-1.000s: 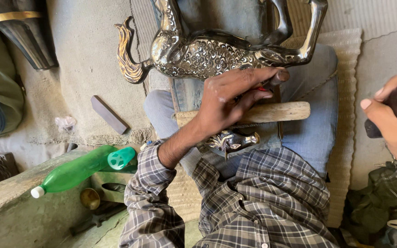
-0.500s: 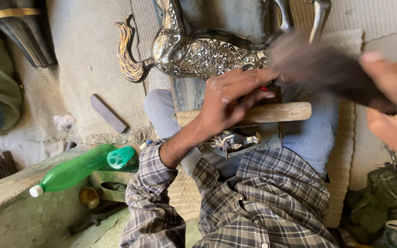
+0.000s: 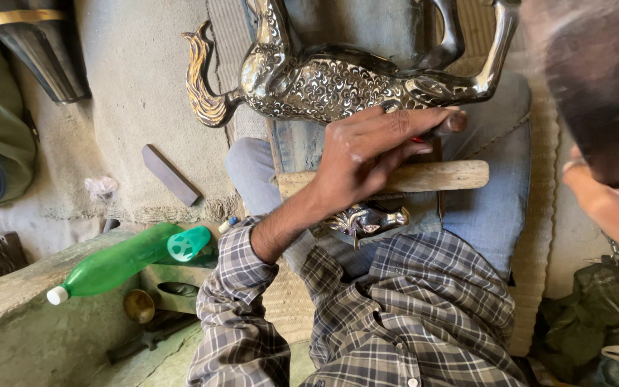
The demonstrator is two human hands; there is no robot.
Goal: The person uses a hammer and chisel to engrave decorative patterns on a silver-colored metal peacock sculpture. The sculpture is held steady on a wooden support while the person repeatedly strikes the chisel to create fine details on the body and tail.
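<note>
The metal horse figure (image 3: pixel 345 79) lies across the person's lap against the upper edge of a wooden block (image 3: pixel 424 175); it looks heavy, rigid and slick where polished, so its legs or neck seem the surest places to grip it. The left hand (image 3: pixel 367 154) is pinched shut on a thin punch (image 3: pixel 449 123) set against the horse's body. The right hand (image 3: pixel 614 204) is closed around a dark, blurred tool (image 3: pixel 596 93), likely a hammer; the horse's head and leg ends are cut off at the top.

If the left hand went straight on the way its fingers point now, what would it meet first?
The left hand points right, holding a thin tool against the ornate metal horse figure. Going on, it would probably meet the horse's leg first, though depth is unclear.
</note>
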